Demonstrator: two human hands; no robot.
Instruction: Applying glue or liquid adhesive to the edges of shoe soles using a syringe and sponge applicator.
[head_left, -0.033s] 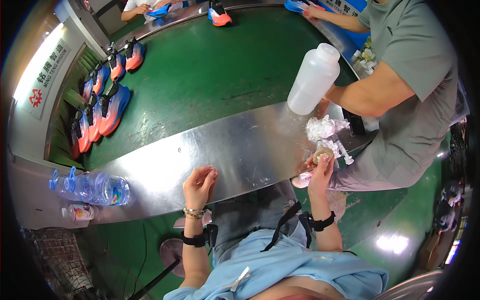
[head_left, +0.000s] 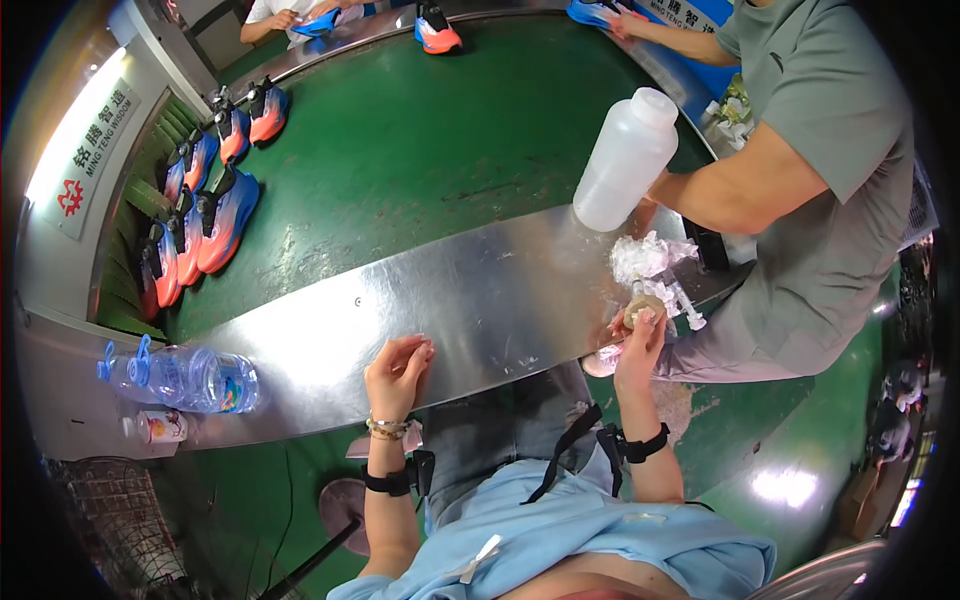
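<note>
My left hand [head_left: 396, 372] rests over the near edge of the metal ledge [head_left: 440, 300]. Its fingers are loosely curled towards the thumb, and I see nothing between them. On the right, my right hand [head_left: 638, 345] is closed around a small round tan lump [head_left: 645, 310] with a paler patch on top; its exact kind does not show. Just beyond it, a crumpled white wad [head_left: 640, 258] and other pale scraps lie on the ledge. A large white plastic bottle [head_left: 622, 165] stands tilted in view behind the wad.
A co-worker's arm [head_left: 750, 200] reaches in on the right behind the bottle. Clear water bottles with blue caps [head_left: 215, 380] stand at the ledge's left end beside a small bottle [head_left: 160, 427]. Several blue-and-orange shoes [head_left: 225, 225] sit on the green belt [head_left: 420, 150].
</note>
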